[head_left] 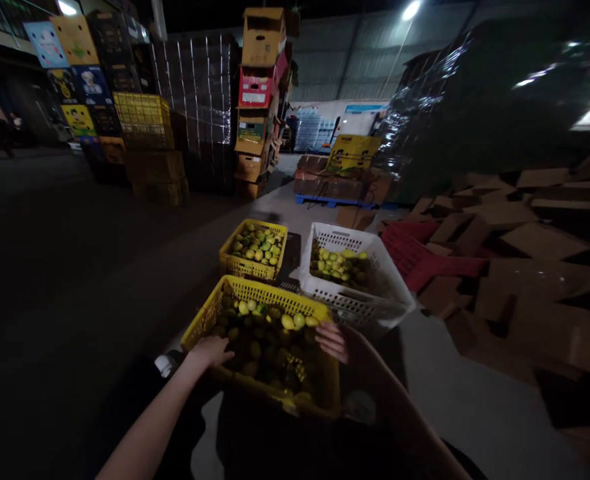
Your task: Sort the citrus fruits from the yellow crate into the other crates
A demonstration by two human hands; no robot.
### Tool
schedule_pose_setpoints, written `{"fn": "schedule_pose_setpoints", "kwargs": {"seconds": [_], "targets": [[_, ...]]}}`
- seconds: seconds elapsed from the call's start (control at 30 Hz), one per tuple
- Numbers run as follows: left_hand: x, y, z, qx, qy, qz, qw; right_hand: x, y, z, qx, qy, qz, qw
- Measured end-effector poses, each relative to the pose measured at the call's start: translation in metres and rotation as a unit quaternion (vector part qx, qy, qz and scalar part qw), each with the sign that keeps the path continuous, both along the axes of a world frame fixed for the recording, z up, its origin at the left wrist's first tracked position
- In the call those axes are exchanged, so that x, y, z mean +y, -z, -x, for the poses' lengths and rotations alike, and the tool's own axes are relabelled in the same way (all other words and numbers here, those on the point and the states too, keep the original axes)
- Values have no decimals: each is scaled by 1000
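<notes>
In front of my knees stands a yellow plastic crate (269,292) holding many lemons (287,322), yellow to green, much of them in shadow. My left hand (215,349) reaches over the crate's left side, fingers loosely stretched above the fruit, with nothing visible in them. At the right side is my right hand (333,341), its fingers extended over the rim towards the lemons and no fruit seen in its grasp. Whether either hand touches the crate is too dark to tell. Behind, a smaller-looking yellow crate (239,269) and a white crate (385,293) also hold lemons.
Flattened cardboard (525,287) and a red plastic piece (415,253) are heaped on the right. Further back are a blue pallet (335,201) with boxes, a tall stack of cartons (255,87), and stacked yellow crates (145,120). Dark floor (99,253) stretches left.
</notes>
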State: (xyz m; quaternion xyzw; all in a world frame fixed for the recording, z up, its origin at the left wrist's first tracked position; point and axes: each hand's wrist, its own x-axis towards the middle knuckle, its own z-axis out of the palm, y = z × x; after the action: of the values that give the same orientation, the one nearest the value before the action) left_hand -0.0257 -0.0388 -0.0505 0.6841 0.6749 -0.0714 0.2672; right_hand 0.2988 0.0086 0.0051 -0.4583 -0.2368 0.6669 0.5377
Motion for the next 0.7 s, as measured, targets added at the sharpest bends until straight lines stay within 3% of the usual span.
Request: {"fn": "schedule_pose_setpoints", "kwargs": {"seconds": [0.07,0.13,0.23,0.37,0.5,0.7], "targets": [[0,1,-1,8,9,12,1000,-6,15,10,-10,-54,42,998],[0,1,-4,16,17,22,999,-6,19,22,-15,-104,57,993],[1,1,-9,27,29,32,999,1,8,37,-22,-142,32,989],[9,9,-17,40,55,62,996,7,-4,54,11,-135,45,990],[31,37,-28,37,88,124,988,7,-3,67,77,-79,114,987],[57,100,-27,82,61,204,973,8,-7,71,99,-75,138,983]]}}
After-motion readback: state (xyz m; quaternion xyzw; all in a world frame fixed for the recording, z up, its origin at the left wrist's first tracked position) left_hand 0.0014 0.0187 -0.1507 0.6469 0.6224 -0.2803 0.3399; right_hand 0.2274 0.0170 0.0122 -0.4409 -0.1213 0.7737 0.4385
